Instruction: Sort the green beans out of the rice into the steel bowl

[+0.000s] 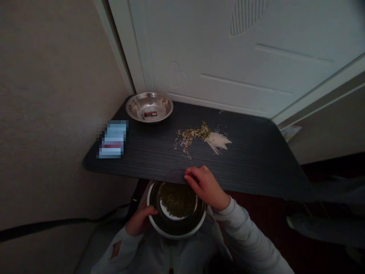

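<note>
A steel bowl sits just below the table's front edge, close to my body. Small green beans, which look like mung beans, cover much of its bottom. My left hand grips the bowl's left rim, thumb over the edge. Above the right rim, my right hand has its fingers pinched on a thin, see-through sheet at the table edge. The sheet's outline is faint. On the table lies a loose pile of green beans, mixed at the left with pale rice-like grains.
Another steel bowl with a label inside stands at the back left of the dark table. A blurred-out phone-like object lies at the left edge. A white door rises behind. Someone's legs show at the right.
</note>
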A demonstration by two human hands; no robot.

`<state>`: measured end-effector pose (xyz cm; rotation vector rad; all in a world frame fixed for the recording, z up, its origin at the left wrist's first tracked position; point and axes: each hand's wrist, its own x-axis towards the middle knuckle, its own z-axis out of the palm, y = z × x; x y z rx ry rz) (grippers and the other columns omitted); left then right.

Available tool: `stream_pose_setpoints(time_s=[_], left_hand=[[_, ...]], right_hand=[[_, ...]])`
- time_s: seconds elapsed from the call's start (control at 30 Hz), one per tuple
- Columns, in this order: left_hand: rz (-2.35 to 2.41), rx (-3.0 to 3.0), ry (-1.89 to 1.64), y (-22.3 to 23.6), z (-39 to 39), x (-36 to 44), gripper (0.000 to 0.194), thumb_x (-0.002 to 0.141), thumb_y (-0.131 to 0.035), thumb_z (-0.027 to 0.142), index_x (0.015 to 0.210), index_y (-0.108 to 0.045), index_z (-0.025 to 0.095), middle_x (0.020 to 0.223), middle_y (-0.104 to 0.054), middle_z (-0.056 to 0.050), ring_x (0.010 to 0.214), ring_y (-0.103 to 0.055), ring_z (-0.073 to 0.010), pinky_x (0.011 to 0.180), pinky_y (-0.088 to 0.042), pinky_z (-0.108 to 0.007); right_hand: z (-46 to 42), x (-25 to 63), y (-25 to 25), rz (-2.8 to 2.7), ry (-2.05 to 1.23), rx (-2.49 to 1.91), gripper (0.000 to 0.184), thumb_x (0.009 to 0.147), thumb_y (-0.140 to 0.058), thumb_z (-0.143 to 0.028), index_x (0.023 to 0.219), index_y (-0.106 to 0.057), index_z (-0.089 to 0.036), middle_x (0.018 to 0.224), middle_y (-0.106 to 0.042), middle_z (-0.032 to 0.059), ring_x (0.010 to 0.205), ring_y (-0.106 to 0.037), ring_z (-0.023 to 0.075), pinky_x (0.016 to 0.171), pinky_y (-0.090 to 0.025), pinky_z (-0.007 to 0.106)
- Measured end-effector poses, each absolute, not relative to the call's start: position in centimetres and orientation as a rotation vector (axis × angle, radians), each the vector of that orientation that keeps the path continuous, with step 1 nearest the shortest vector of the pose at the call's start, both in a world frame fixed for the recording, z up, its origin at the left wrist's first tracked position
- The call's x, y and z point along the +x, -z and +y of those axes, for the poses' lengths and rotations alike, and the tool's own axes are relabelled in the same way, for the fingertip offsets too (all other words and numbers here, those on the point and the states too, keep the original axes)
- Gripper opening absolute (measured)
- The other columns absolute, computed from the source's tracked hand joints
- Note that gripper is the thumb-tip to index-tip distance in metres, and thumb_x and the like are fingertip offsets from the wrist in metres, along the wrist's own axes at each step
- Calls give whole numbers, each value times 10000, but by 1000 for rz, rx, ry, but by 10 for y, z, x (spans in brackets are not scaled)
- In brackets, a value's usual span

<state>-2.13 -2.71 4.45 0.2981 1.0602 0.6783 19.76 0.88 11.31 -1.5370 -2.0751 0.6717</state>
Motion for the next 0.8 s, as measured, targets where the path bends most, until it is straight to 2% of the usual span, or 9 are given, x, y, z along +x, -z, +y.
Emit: stream_pose_setpoints(time_s=[0.27,0.43,0.67,0.8], left_hand=[[1097,320,-630,-48,-25,-19,439,505,-588,107,933,-683,144,808,-744,-73,885,-644,-329,785,-468,-415],[1136,341,-636,-50,-25,-19,413,508,-592,106,907,-691,144,815,-746,-72,897,-642,-322,789,-472,-393],[1115,326,-608,-49,-25,-13,543,506,-587,98,1043,-649,146,819,-748,-71,873,-653,-319,771,-481,-405],[1125,318,-570,-50,-23,-5,490,509,-582,91,987,-675,142,809,-748,-72,865,-657,-321,761,-484,-402]], right_hand=[[-6,188,-104,-2227,-552,-1418,158,896,-421,-249,935,-558,-182,819,-649,46,742,-530,163,710,-312,317],[-2,206,-107,-2016,-761,-1330,147,892,-416,-261,880,-546,-193,818,-636,31,758,-548,142,717,-381,281],[19,268,-100,-1486,-581,-1722,154,857,-433,-324,839,-519,-197,766,-602,24,699,-553,154,644,-416,266],[23,270,-98,-1534,-536,-1791,163,849,-436,-318,842,-542,-194,753,-622,29,679,-562,163,635,-410,273]])
